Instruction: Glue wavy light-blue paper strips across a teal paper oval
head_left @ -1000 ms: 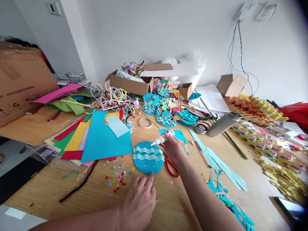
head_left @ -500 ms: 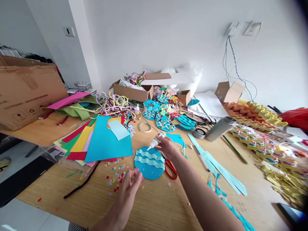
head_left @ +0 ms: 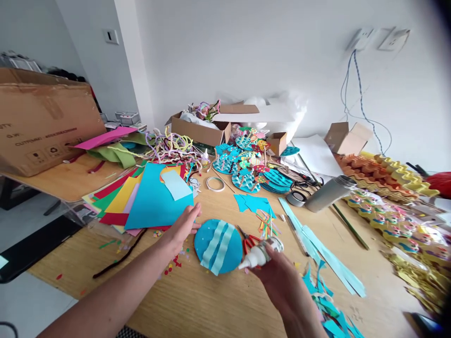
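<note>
A round blue paper disc (head_left: 202,241) lies on the table with two pale wavy paper strips (head_left: 221,249) across it and small dots of glue on its left part. My right hand (head_left: 278,277) is closed around a white glue bottle (head_left: 259,254), whose nozzle points left at the disc's lower right edge. My left hand (head_left: 185,224) is at the disc's upper left edge, fingers stretched out and holding nothing. Red-handled scissors (head_left: 248,240) lie just right of the disc, partly hidden behind the bottle.
Coloured paper sheets (head_left: 151,202) are stacked at left, below tangled pipe cleaners (head_left: 172,148). Finished blue decorations (head_left: 246,178) cluster at the back. A metal flask (head_left: 329,193), a tape ring (head_left: 214,184) and pale strips (head_left: 327,249) lie around. Blue scraps (head_left: 327,305) are at front right.
The disc has been turned, so its strips now run steeply instead of across. My right hand has moved the glue bottle down and right; my left hand has gone up to the disc's upper left.
</note>
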The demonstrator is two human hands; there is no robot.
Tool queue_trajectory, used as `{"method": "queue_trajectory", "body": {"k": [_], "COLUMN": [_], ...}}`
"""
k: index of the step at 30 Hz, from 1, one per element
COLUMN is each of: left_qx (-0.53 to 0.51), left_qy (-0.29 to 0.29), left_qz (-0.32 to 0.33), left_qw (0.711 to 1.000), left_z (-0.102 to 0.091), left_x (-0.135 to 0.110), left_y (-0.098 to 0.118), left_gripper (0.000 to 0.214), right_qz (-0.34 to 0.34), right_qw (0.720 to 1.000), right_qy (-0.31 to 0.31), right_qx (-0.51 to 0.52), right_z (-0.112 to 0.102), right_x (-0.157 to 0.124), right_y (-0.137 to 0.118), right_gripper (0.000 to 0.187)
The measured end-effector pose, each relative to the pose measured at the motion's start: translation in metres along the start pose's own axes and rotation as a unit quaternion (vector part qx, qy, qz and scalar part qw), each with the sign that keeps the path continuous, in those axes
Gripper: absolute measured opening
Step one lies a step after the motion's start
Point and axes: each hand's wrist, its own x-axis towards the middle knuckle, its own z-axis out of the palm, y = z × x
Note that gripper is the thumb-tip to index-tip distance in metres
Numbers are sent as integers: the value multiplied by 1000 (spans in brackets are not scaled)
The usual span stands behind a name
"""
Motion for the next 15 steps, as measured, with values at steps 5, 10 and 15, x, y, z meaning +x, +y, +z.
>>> {"method": "queue_trajectory", "body": {"k": [5,10,15], "left_qx": [115,146,160], "left_qy": [-42,-62,-57], "left_qz": [-8,-25,17], "left_qw": [992,987,985], "left_z": [17,36,38], "left_x": [36,70,85], "left_y": [21,30,36], "left_gripper": [61,56,48], "right_qz": [5,1,19], "right_qw": [999,999,998], "right_qy": [12,1,-17], "right_qx": [36,36,56], "right_z": [2,26,42], "right_x": [-30,-23,-16], "right_y": [29,48,51], "right_gripper": [16,23,24]}}
